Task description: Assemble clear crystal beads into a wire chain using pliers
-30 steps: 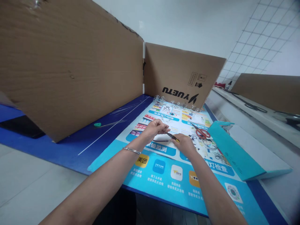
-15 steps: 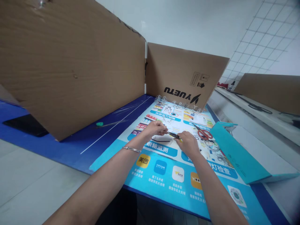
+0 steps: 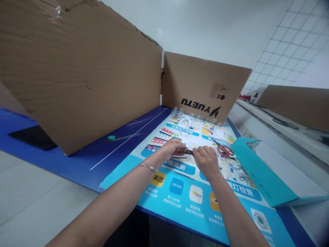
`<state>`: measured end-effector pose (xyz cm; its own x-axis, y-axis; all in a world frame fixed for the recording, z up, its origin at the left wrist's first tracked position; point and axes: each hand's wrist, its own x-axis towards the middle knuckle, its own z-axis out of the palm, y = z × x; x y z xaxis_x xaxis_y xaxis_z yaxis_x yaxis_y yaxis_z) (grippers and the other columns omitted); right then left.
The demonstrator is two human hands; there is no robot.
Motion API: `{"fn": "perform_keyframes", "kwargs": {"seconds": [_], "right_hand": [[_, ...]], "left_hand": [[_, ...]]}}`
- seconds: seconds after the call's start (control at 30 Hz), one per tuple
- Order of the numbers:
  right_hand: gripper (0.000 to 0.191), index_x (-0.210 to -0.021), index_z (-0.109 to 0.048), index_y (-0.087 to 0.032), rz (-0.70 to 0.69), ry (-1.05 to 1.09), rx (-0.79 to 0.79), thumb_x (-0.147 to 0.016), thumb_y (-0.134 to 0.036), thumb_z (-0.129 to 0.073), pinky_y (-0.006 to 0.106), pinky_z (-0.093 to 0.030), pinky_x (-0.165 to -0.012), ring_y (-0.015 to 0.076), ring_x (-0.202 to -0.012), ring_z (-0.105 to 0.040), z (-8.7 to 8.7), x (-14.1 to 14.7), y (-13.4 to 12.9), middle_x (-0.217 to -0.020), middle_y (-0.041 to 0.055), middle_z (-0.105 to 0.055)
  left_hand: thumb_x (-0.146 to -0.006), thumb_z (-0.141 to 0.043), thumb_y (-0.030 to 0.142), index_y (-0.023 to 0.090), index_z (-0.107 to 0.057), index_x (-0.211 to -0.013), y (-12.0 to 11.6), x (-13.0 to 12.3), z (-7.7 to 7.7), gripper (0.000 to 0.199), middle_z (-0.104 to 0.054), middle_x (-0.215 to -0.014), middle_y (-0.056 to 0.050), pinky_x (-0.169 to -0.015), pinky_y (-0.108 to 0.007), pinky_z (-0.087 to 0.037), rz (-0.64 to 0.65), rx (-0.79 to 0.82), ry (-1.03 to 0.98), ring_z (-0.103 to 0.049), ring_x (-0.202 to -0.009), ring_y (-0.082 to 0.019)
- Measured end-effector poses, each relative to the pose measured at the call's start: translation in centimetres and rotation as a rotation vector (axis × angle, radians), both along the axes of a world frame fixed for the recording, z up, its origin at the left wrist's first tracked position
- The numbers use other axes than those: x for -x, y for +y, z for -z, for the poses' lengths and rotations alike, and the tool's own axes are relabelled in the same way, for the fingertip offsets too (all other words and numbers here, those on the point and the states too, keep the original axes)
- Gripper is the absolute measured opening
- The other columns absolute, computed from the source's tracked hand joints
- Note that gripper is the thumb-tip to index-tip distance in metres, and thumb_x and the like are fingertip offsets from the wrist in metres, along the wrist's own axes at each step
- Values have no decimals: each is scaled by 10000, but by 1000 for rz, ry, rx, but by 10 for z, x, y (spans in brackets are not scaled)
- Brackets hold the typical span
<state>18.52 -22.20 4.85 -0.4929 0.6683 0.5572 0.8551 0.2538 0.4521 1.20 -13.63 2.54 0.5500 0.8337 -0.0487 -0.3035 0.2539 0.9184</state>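
My right hand is wrapped round a pair of pliers, whose dark jaws point left over the printed poster. At the tip of the pliers, my left hand has its fingers pinched together; what they hold is too small to make out. A thin dark curved piece lies on the poster just below the pliers. Right of my right hand are scissors with red handles and a loop of thin wire.
Tall cardboard panels stand at the left and back. Several shiny wire pieces lie along the back panel. A folded teal card lies at the right. On the blue board is a small green item.
My right hand has turned over the pliers, covering their handles. The left fingers have closed around the jaws' end. The view has shifted slightly.
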Motion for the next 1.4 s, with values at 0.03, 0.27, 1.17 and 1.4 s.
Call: {"fn": "perform_keyframes", "kwargs": {"seconds": [0.03,0.27,1.17,1.4], "right_hand": [[179,-966,-553,-200,-3,-7,-6,-873,-188,-400,348,-239,-719,190,-791,-398,0,1,0,-819,55,-534],[191,-992,-547,-201,-18,-12,-18,-871,-168,-402,355,-244,-741,190,-815,-405,3,3,-1,-851,59,-548],[202,-988,-547,-187,51,-71,7,-894,-193,-369,347,-241,-686,179,-776,-392,3,5,-1,-802,43,-526],[204,-983,-553,-189,38,-56,5,-892,-190,-371,343,-233,-689,176,-771,-386,3,7,-2,-797,48,-526]], "left_hand": [[-634,-708,262,131,-520,-676,0,0,0,233,-665,-792,-101,-584,-288,-518,-7,7,-5,-646,-686,-190],[-642,-712,250,112,-552,-701,-2,1,0,220,-664,-800,-115,-550,-247,-525,-23,47,-26,-650,-697,-192],[-647,-700,224,107,-541,-721,1,-6,8,211,-654,-759,-89,-536,-258,-547,-41,118,21,-648,-621,-175],[-644,-700,249,102,-550,-720,1,-5,7,223,-653,-787,-101,-530,-257,-545,-38,112,37,-649,-612,-176]]}}
